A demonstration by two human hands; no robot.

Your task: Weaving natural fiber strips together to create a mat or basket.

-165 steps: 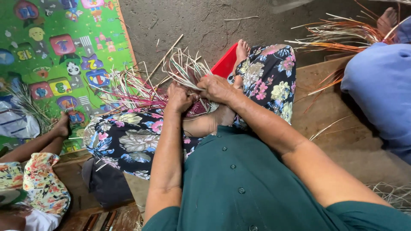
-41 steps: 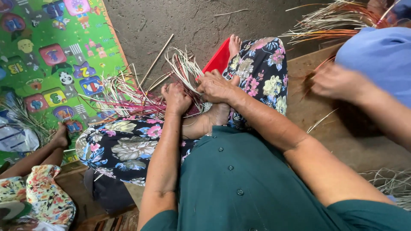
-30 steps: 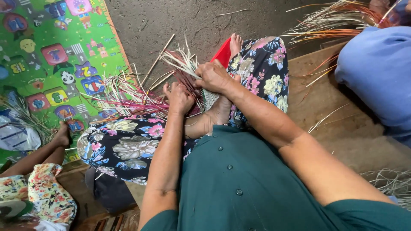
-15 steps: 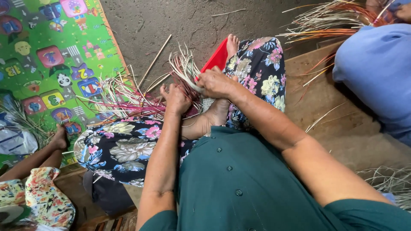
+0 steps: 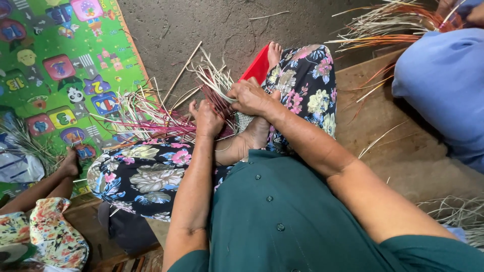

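My left hand (image 5: 206, 120) presses on a woven piece of pale and red straw strips (image 5: 151, 113) that fans out over my lap. My right hand (image 5: 250, 97) pinches a bundle of pale strips (image 5: 214, 75) that stand up from the weave. Both hands are close together above my crossed legs in floral trousers (image 5: 146, 174). My bare foot (image 5: 254, 133) lies under the hands, and the weave's centre is hidden behind them.
A green play mat (image 5: 60, 65) with coloured pictures covers the floor at left. A red flat object (image 5: 257, 65) lies by my other foot. A person in blue (image 5: 443, 80) sits at right with a straw bundle (image 5: 398, 22). Another person's leg (image 5: 48, 184) lies lower left.
My hands stay on the weave, shifting strips slightly. The person at right drew an arm back out of view.
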